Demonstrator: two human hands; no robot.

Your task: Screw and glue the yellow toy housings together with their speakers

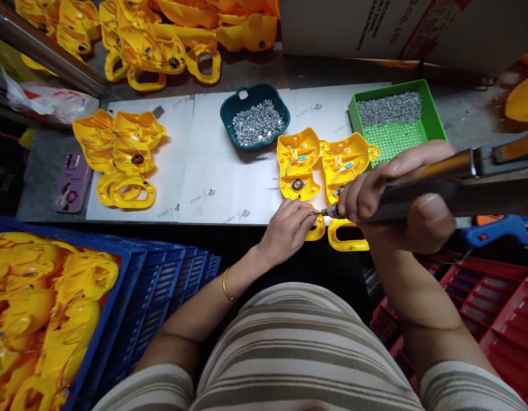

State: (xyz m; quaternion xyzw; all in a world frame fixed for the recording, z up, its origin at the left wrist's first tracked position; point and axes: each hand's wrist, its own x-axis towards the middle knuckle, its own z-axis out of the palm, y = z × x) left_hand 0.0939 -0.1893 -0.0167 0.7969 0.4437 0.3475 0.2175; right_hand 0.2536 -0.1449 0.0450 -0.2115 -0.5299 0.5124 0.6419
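Observation:
My right hand (430,225) is wrapped round a dark power screwdriver (398,201), held nearly level with its bit pointing left. At the bit's tip, my left hand (286,231) has its thumb and finger pinched together; whatever small thing is between them is too small to make out. Both hands are over the near edge of the table, at the handle end of a yellow plastic shell half (298,149). A matching yellow shell half (344,153) lies to its right, partly covered by my right hand. Wires, a small board and a round part sit inside each.
A dark teal basin (228,127) and a green basket (435,111) hold small metal parts. More yellow shells (137,140) lie at left, beside a purple phone (73,182). A blue crate (122,274), red crates (503,302) and a cardboard box (332,28) surround the workplace.

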